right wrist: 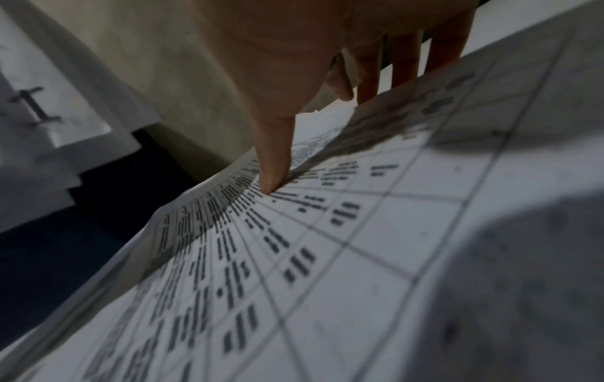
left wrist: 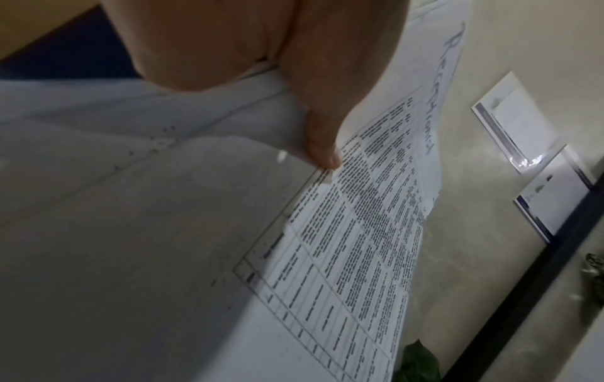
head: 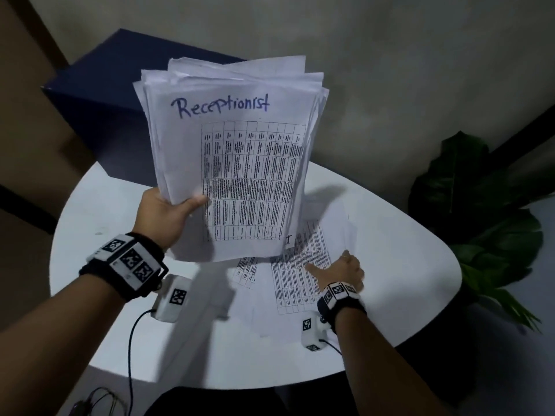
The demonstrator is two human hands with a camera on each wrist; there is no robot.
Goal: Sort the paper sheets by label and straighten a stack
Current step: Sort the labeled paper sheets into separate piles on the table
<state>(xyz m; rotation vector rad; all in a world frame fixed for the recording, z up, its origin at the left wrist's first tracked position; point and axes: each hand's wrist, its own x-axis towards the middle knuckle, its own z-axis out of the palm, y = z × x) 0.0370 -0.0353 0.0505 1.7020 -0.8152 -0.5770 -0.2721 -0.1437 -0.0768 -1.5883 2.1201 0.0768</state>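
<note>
My left hand [head: 172, 211] grips a thick, uneven stack of paper sheets [head: 237, 151] at its lower left edge and holds it upright above the table. The thumb [left wrist: 322, 144] lies across the front sheet, which carries the handwritten label "Receptionist" over a printed table. My right hand [head: 336, 270] rests on a printed sheet [head: 295, 274] lying flat on the white table [head: 405, 265]. Its thumb [right wrist: 273, 165] presses down on the sheet and its fingers [right wrist: 369, 77] reach over the sheet's far edge. More loose sheets [head: 247, 270] lie under and beside it.
A dark blue box [head: 99, 109] stands behind the table at the left. A leafy plant [head: 483, 223] stands to the right of the table. Cables [head: 130, 355] run from the wrist cameras over the table's near edge. Framed notices [left wrist: 516, 121] hang on the wall.
</note>
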